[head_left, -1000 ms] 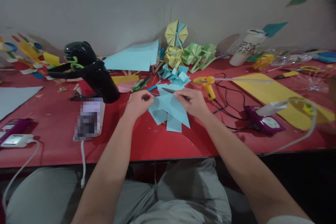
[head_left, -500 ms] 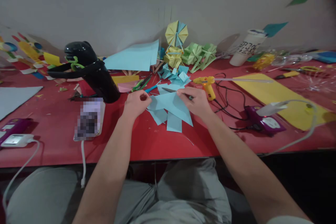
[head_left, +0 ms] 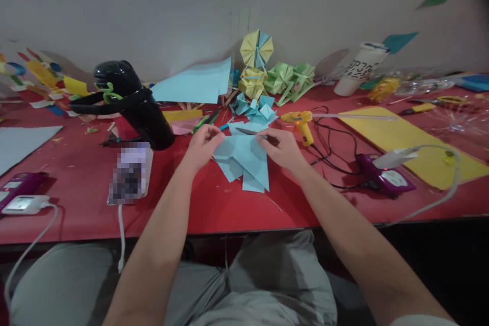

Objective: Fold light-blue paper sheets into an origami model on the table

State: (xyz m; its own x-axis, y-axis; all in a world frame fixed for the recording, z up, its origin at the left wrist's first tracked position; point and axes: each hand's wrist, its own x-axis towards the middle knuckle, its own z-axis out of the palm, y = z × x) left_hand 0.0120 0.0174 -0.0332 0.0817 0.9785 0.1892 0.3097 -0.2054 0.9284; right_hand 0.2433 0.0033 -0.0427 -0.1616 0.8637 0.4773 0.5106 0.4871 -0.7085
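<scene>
A light blue paper sheet (head_left: 246, 150) hangs between my hands by its top corners. My left hand (head_left: 206, 143) is closed, thumb and fingers pinching the upper left corner. The upper right corner is pinched by my right hand (head_left: 280, 146), which also holds scissors (head_left: 246, 131); their thin blades point left behind the sheet's top edge, and most of the handles are hidden in the palm. More blue paper pieces (head_left: 231, 169) lie under the sheet on the red tabletop (head_left: 225, 214). Small folded blue pieces (head_left: 263, 109) sit just beyond.
A yellow glue gun (head_left: 301, 125) with a black cord lies right of my hands. A black bottle (head_left: 141, 112) and a phone (head_left: 130, 173) are on the left. Folded yellow and green paper models (head_left: 255, 51) stand by the wall. A purple power strip (head_left: 385, 175) sits right.
The blue sheet has turned so that its top edge lies nearly level. My left hand has moved slightly up and right; the right hand has barely shifted.
</scene>
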